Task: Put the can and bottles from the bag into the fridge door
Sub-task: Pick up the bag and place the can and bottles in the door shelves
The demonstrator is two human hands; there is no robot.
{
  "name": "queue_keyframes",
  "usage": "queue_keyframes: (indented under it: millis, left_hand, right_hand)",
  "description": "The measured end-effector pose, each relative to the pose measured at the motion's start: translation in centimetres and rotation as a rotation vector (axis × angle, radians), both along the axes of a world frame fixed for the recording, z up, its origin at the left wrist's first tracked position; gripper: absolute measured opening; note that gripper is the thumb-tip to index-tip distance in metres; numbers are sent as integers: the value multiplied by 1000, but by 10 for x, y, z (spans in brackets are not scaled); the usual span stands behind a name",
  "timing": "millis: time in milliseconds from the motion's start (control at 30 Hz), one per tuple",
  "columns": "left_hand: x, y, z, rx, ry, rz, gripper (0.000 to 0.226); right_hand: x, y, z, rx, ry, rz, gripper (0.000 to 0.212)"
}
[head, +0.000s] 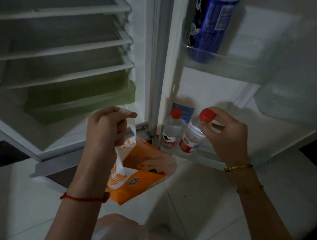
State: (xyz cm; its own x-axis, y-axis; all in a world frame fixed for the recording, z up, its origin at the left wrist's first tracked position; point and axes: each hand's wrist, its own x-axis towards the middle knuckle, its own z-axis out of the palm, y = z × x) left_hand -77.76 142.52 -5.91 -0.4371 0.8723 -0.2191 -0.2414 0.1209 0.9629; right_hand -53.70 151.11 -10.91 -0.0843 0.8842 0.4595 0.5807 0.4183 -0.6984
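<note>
Bag [137,174], orange and white, hangs open above the tiled floor [194,199], its handle pinched in the left hand [105,127]. Just right of it, one red-capped bottle [171,129] stands in the lowest fridge door shelf [204,157]. Beside it, the right hand [225,133] grips a second bottle [194,133] near its cap, tilted, its base in that shelf. A blue can [210,25] stands in the upper door shelf [229,65].
</note>
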Motion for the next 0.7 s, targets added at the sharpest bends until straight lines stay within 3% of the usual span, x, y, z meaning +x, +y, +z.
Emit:
queue_keyframes:
  millis: [267, 500, 700]
  left_hand:
    - [30, 5, -1, -3, -13, 28, 19]
    - [53, 5, -3, -28, -15, 73, 20]
    - [61, 2, -5, -41, -27, 89, 21]
  right_hand:
    - [14, 43, -6, -47, -10, 54, 23]
    - [10, 62, -31, -72, -100, 67, 41]
    - [6, 62, -61, -65, -205, -29, 35]
